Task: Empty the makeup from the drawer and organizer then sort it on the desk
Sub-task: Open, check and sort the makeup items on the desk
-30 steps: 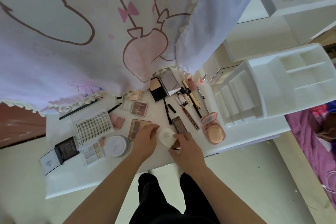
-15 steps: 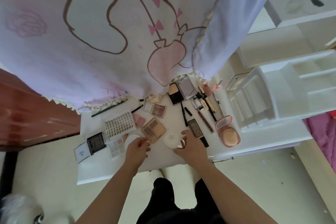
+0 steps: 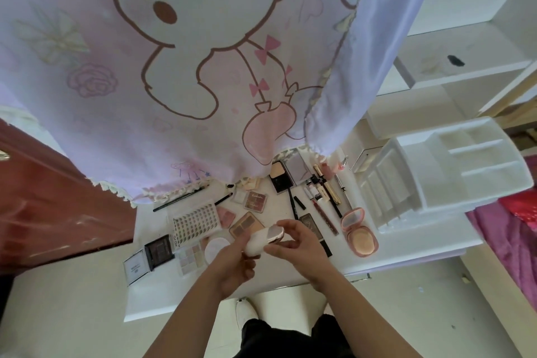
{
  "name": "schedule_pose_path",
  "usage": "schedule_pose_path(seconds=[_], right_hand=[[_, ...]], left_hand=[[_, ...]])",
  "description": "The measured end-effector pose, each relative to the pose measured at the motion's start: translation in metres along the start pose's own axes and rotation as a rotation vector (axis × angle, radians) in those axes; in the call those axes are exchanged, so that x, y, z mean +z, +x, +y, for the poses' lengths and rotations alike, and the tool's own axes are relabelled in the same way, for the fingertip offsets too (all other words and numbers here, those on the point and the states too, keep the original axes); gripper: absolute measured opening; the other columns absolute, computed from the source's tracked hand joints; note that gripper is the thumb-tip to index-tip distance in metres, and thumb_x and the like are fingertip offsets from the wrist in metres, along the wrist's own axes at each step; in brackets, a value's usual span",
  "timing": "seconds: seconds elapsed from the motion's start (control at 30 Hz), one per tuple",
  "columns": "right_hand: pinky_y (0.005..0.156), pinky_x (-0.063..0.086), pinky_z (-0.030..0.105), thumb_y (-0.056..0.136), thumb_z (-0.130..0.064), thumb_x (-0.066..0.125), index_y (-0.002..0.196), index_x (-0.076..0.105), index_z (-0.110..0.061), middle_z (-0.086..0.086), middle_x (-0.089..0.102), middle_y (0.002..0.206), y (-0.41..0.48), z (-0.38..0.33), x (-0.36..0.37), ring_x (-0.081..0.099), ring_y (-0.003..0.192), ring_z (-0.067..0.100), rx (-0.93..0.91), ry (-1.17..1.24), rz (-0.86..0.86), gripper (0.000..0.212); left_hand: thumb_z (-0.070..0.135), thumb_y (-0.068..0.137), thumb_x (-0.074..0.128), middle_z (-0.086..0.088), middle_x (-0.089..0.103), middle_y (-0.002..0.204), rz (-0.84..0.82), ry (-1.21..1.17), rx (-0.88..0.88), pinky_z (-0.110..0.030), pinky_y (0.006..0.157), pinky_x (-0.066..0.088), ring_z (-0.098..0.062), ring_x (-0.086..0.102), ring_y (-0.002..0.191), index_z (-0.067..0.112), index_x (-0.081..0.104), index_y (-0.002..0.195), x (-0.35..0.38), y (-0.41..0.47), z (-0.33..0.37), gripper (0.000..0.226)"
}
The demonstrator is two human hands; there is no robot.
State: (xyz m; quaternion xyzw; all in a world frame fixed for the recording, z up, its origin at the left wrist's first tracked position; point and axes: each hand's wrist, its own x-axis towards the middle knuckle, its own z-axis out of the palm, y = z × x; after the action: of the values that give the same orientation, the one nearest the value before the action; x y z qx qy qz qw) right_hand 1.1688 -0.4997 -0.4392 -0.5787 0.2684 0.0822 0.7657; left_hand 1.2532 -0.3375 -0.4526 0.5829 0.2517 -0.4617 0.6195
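Both hands hold a white compact (image 3: 263, 241) with a rose-gold rim above the white desk (image 3: 162, 296). My left hand (image 3: 236, 263) grips its lower end from below. My right hand (image 3: 299, 244) pinches its upper end between thumb and fingers. Makeup lies spread on the desk: a brown eyeshadow palette (image 3: 245, 224), a lash tray (image 3: 196, 219), a round white puff case (image 3: 216, 250), a pale palette (image 3: 190, 259), black compacts (image 3: 158, 248) and an open pink cushion compact (image 3: 359, 234). The white organizer (image 3: 441, 174) stands at the right, its visible compartments bare.
Pencils, lipsticks and mascara tubes (image 3: 322, 195) lie in a row behind my right hand. A lilac cartoon curtain (image 3: 189, 67) hangs over the desk's back edge. A red-brown door (image 3: 52, 203) is at left, white shelves (image 3: 465, 67) at right, a pink bed (image 3: 511, 241) beside the desk.
The white compact was lying on the desk under my fingers; both hands have now lifted it off the desk. The camera has tilted upward, showing more curtain.
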Motion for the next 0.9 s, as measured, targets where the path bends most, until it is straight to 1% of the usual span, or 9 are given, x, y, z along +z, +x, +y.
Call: schedule_pose_path(seconds=[0.07,0.13,0.27,0.33,0.4,0.57,0.73,0.83,0.9], right_hand=[[0.083,0.056,0.026,0.082,-0.012,0.081,0.123,0.060,-0.016,0.001,0.068,0.122,-0.002,-0.003,0.000,0.071,0.094,0.016,0.007,0.053,-0.013,0.046],[0.083,0.055,0.027,0.089,-0.027,0.074,0.120,0.065,-0.018,0.003,0.070,0.115,-0.004,-0.008,0.003,0.070,0.096,0.013,0.053,0.113,0.009,0.033],[0.071,0.052,0.024,0.094,-0.044,0.064,0.104,0.076,-0.018,-0.003,0.074,0.086,-0.003,-0.016,0.006,0.068,0.077,0.010,0.106,-0.095,0.037,0.030],[0.070,0.053,0.023,0.092,-0.046,0.067,0.099,0.078,-0.016,0.002,0.075,0.082,-0.002,-0.018,0.008,0.068,0.077,0.010,0.097,-0.163,-0.031,0.032],[0.073,0.054,0.021,0.092,-0.042,0.069,0.099,0.079,-0.017,0.009,0.076,0.087,-0.002,-0.021,0.010,0.068,0.078,0.009,0.050,-0.181,-0.048,0.028],[0.071,0.054,0.021,0.092,-0.026,0.071,0.103,0.080,-0.017,0.015,0.076,0.085,-0.005,-0.028,0.014,0.066,0.072,0.010,-0.107,-0.173,0.015,0.016],[0.067,0.049,0.012,0.089,-0.018,0.075,0.106,0.078,-0.020,-0.012,0.074,0.069,-0.005,-0.037,0.016,0.065,0.064,-0.002,-0.233,-0.249,0.066,0.017],[0.078,0.051,0.015,0.086,-0.014,0.077,0.105,0.078,-0.025,-0.011,0.074,0.090,-0.002,-0.035,0.012,0.067,0.086,0.004,-0.386,-0.442,0.062,0.022],[0.087,0.048,0.014,0.085,0.000,0.071,0.099,0.079,-0.024,-0.014,0.070,0.103,0.002,-0.032,0.011,0.064,0.099,0.003,-0.525,-0.595,0.059,0.029]], left_hand=[[0.041,0.100,0.054,-0.008,0.057,0.075,-0.022,-0.011,0.033,-0.023,0.045,0.033,-0.012,0.044,0.054,0.002,0.059,0.118,0.005,-0.004,-0.001,0.043],[0.036,0.103,0.049,-0.006,0.051,0.069,-0.003,-0.013,0.129,-0.022,0.046,0.032,-0.011,0.041,0.053,0.001,0.059,0.117,0.009,-0.009,0.000,0.039],[0.036,0.104,0.045,-0.001,0.048,0.069,0.126,0.214,0.377,-0.023,0.051,0.034,-0.010,0.039,0.057,0.013,0.065,0.113,0.012,-0.017,0.004,0.032],[0.041,0.104,0.040,0.002,0.055,0.079,0.219,0.343,0.452,-0.025,0.057,0.038,-0.010,0.046,0.066,0.022,0.065,0.114,0.011,-0.017,0.008,0.033],[0.046,0.104,0.036,0.002,0.058,0.084,0.256,0.383,0.477,-0.027,0.057,0.038,-0.011,0.049,0.068,0.024,0.063,0.113,0.012,-0.018,0.013,0.036],[0.045,0.105,0.032,-0.005,0.054,0.078,0.270,0.389,0.493,-0.025,0.046,0.033,-0.014,0.043,0.061,0.010,0.059,0.104,0.015,-0.021,0.027,0.044],[0.044,0.105,0.032,-0.004,0.048,0.072,0.245,0.359,0.431,-0.024,0.043,0.028,-0.014,0.039,0.058,0.005,0.056,0.106,0.015,-0.018,0.035,0.045],[0.039,0.104,0.035,-0.001,0.041,0.059,0.248,0.277,0.317,-0.020,0.042,0.024,-0.011,0.032,0.047,0.008,0.053,0.095,0.016,-0.016,0.039,0.037],[0.038,0.103,0.040,0.001,0.033,0.049,0.238,0.174,0.216,-0.018,0.042,0.019,-0.009,0.024,0.042,0.011,0.052,0.085,0.016,-0.017,0.039,0.034]])
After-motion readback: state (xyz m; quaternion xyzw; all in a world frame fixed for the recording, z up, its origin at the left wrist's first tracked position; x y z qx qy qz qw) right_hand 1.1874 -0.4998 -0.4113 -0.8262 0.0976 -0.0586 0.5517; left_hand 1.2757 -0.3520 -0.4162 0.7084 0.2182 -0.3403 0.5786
